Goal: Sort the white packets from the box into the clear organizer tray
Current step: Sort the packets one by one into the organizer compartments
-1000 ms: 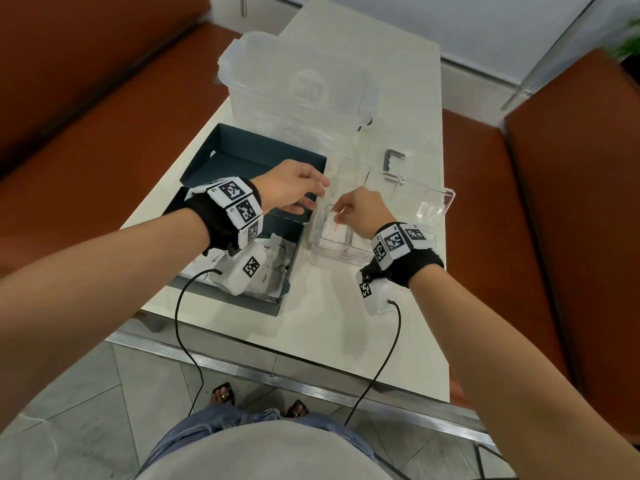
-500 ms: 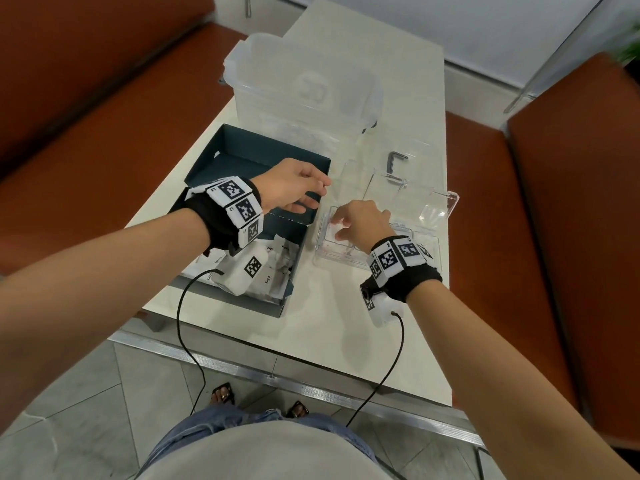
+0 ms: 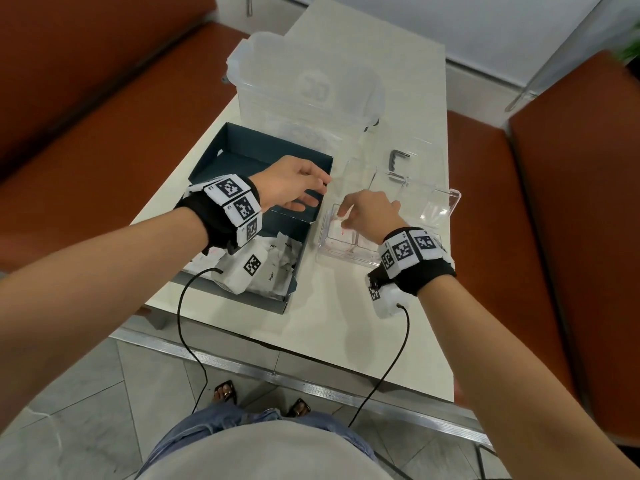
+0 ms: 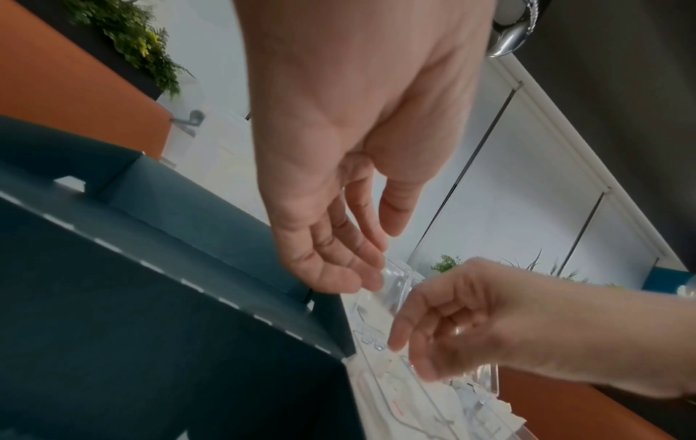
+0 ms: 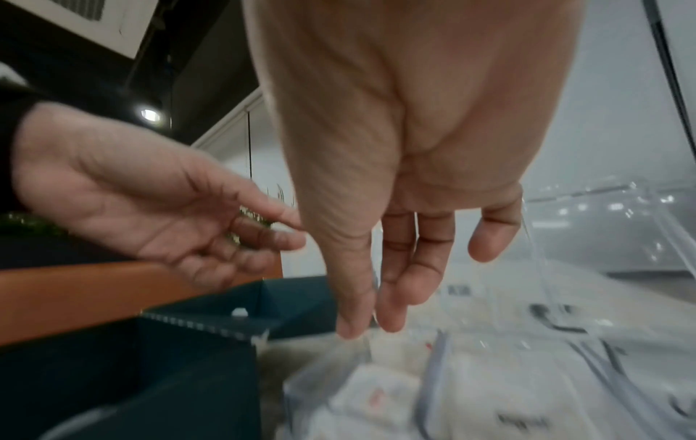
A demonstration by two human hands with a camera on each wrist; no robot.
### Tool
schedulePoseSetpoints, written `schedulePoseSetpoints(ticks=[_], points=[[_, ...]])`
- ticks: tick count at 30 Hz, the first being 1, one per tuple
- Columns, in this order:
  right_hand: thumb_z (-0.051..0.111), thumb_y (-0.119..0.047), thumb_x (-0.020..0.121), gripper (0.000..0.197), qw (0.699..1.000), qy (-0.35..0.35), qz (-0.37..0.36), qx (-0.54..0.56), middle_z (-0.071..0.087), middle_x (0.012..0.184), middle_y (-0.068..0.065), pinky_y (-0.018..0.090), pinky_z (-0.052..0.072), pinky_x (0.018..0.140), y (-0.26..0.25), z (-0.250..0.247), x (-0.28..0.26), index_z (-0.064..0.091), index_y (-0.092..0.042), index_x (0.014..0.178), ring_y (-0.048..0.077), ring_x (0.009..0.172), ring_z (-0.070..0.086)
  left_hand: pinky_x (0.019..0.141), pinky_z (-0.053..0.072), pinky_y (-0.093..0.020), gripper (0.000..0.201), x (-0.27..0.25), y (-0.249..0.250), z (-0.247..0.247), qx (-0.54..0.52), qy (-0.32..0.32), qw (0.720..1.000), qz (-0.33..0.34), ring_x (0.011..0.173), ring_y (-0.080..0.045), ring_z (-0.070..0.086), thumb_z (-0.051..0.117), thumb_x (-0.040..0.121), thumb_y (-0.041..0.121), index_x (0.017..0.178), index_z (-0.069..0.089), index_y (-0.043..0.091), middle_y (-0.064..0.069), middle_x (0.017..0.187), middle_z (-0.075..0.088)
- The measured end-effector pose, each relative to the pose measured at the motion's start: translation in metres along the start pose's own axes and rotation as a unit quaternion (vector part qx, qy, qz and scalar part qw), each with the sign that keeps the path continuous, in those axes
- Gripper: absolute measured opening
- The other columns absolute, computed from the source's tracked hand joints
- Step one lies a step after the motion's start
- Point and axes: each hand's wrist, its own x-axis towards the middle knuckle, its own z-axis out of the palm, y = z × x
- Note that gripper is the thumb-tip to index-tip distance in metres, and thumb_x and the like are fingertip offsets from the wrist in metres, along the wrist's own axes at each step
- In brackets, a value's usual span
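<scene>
Right hand [image 5: 406, 184] fingers extended down over clear organizer tray [image 5: 437, 384] holding white packets [image 5: 373, 393]; left hand [image 5: 150, 214] relaxed.

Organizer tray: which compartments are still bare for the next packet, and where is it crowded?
The organizer tray looks bare in its far compartments, beyond the right hand. The two near compartments already hold white packets. It is tightest at the tray's left edge, where the left hand hovers over the dark box.

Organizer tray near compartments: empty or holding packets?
Holding packets. White packets lie in the clear organizer tray under the right hand; far compartments look empty.
</scene>
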Motion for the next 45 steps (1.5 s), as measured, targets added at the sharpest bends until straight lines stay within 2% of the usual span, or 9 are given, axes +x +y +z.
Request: schedulePoseSetpoints(ticks=[3, 7, 14, 20, 24, 28, 31, 38, 45], points=[[0.064, -0.016, 0.090, 0.017, 0.996, 0.023, -0.055, 0.069, 0.063, 0.109, 0.003, 0.025, 0.042, 0.086, -0.012, -0.020, -0.002, 0.068, -0.015, 0.106, 0.017, 0.092, 0.057, 0.072, 0.054, -0.023, 0.019, -0.008, -0.002, -0.013, 0.010, 0.011, 1.000, 0.005, 0.088, -0.012, 0.068, 0.053, 0.098, 0.019, 0.114, 0.065, 0.022, 0.005, 0.108, 0.069], [0.063, -0.015, 0.090, 0.017, 0.988, 0.005, -0.125, 0.085, 0.055, 0.077, -0.011, 0.000, 0.035, 0.060, -0.043, -0.030, -0.005, 0.070, -0.011, 0.104, 0.006, 0.074, 0.051, 0.068, 0.053, -0.019, 0.017, -0.022, -0.010, -0.040, 0.042, 0.035, 0.998, 0.005, 0.087, -0.008, 0.069, 0.054, 0.098, 0.022, 0.112, 0.064, 0.025, 0.009, 0.104, 0.069], [0.067, -0.018, 0.087, 0.028, 0.964, -0.147, -0.218, -0.030, 0.060, 0.094, -0.003, 0.020, 0.040, 0.079, -0.106, 0.010, 0.001, 0.065, -0.013, 0.114, 0.013, 0.088, 0.057, 0.062, 0.049, -0.024, 0.017, -0.046, -0.040, -0.088, 0.146, 0.089, 0.985, -0.021, 0.079, -0.017, 0.061, 0.062, 0.092, 0.013, 0.109, 0.061, 0.012, -0.002, 0.091, 0.063], [0.076, -0.010, 0.076, 0.073, 0.935, -0.252, -0.185, -0.169, 0.054, 0.126, 0.011, 0.030, 0.046, 0.078, -0.133, 0.048, 0.003, 0.042, -0.019, 0.140, 0.026, 0.107, 0.056, 0.062, 0.040, -0.030, 0.041, -0.067, -0.078, -0.114, 0.284, 0.118, 0.945, -0.109, 0.087, -0.021, 0.054, 0.071, 0.086, 0.025, 0.120, 0.053, 0.011, -0.006, 0.100, 0.059], [0.080, -0.016, 0.074, 0.092, 0.924, -0.259, -0.163, -0.230, 0.049, 0.131, 0.015, 0.036, 0.054, 0.079, -0.145, 0.068, 0.008, 0.026, -0.016, 0.147, 0.032, 0.105, 0.060, 0.082, 0.052, -0.037, 0.048, -0.073, -0.098, -0.124, 0.265, 0.136, 0.946, -0.130, 0.104, -0.027, 0.055, 0.068, 0.089, 0.020, 0.131, 0.045, 0.013, -0.012, 0.125, 0.053], [0.087, -0.028, 0.065, 0.122, 0.923, -0.234, -0.170, -0.252, 0.027, 0.146, 0.017, 0.042, 0.049, 0.085, -0.162, 0.082, 0.019, 0.003, -0.017, 0.153, 0.040, 0.120, 0.050, 0.056, 0.052, -0.026, 0.033, -0.079, -0.105, -0.131, 0.183, 0.114, 0.966, -0.140, 0.096, -0.027, 0.060, 0.062, 0.093, 0.012, 0.125, 0.054, 0.015, -0.010, 0.119, 0.056], [0.090, -0.031, 0.059, 0.133, 0.917, -0.218, -0.191, -0.276, 0.024, 0.146, 0.014, 0.048, 0.047, 0.093, -0.175, 0.090, 0.023, -0.005, -0.019, 0.153, 0.042, 0.123, 0.045, 0.056, 0.051, -0.025, 0.030, -0.083, -0.109, -0.132, 0.146, 0.114, 0.973, -0.138, 0.098, -0.025, 0.060, 0.061, 0.094, 0.013, 0.123, 0.055, 0.017, -0.009, 0.118, 0.058], [0.080, -0.007, 0.070, 0.090, 0.924, -0.239, -0.203, -0.217, 0.037, 0.135, 0.016, 0.031, 0.046, 0.078, -0.200, 0.089, 0.024, 0.028, -0.004, 0.143, 0.031, 0.116, 0.049, 0.058, 0.052, -0.025, 0.030, -0.086, -0.115, -0.131, 0.150, 0.112, 0.976, -0.110, 0.094, -0.025, 0.061, 0.057, 0.096, 0.017, 0.126, 0.053, 0.014, -0.011, 0.118, 0.060], [0.061, -0.001, 0.082, 0.054, 0.945, -0.289, -0.135, -0.074, 0.058, 0.122, 0.015, 0.041, 0.055, 0.083, -0.211, 0.080, 0.029, 0.050, -0.007, 0.134, 0.033, 0.104, 0.062, 0.057, 0.052, -0.025, 0.027, -0.086, -0.115, -0.133, 0.109, 0.108, 0.981, -0.119, 0.086, -0.018, 0.061, 0.060, 0.095, 0.016, 0.122, 0.054, 0.016, -0.010, 0.114, 0.061]])
